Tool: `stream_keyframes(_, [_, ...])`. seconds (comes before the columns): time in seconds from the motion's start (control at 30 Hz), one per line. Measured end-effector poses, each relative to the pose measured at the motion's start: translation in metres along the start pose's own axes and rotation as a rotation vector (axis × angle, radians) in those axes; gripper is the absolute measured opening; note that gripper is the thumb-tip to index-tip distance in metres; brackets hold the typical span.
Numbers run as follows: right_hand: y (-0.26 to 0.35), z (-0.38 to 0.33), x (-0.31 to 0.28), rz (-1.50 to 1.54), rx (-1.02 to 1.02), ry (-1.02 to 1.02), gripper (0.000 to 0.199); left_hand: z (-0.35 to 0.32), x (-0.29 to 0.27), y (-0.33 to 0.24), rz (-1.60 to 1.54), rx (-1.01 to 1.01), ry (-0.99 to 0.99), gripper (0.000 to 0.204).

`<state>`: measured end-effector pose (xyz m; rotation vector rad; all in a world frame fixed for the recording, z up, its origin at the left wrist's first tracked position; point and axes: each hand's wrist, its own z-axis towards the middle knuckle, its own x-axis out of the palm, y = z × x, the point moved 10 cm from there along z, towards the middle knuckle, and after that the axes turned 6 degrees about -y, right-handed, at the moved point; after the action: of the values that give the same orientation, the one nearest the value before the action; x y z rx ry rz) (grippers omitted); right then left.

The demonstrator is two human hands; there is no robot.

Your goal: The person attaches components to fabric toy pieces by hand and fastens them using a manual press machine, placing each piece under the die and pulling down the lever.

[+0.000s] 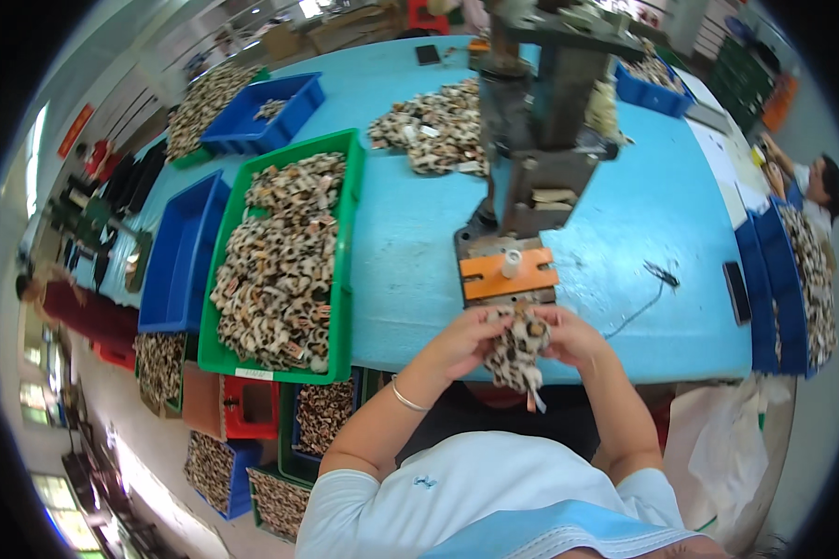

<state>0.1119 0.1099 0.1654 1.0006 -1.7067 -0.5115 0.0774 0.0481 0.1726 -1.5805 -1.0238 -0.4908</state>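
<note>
Spotted plush piece point(515, 354) sits right by the worktop's point(401, 252) near edge, left hand point(463, 343) and right hand point(573, 337) both pinching its upper end. Looks super light, soft and floppy, probably not fragile; I'd grab both sides.

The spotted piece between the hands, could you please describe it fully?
The spotted piece looks like plush, cream with dark and brownish patches. A narrow strip dangles from its lower end. The left hand and right hand pinch its upper part at the near edge of the blue table, before the orange plate. Finer details blur.
</note>
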Motion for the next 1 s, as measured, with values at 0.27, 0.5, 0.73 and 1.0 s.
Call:
stream_keyframes(0.27, [0.089,0.023,-0.04,-0.607,-0.633,-0.618,0.012,0.035,-0.03,-0.074,0.428,0.333,-0.458,0.022])
stream_keyframes(0.5, [0.101,0.04,-0.045,-0.817,-0.517,-0.616,0.01,0.042,-0.049,-0.085,0.584,0.223,-0.374,0.021])
stream_keyframes(0.73, [0.082,0.029,-0.043,-0.59,-0.351,-0.411,0.016,0.024,-0.018,-0.064,0.37,0.165,-0.264,0.028])
stream_keyframes(1.0, [0.046,0.017,-0.022,-0.081,-0.194,-0.172,0.021,0.002,0.009,-0.035,0.058,0.062,-0.214,0.032])
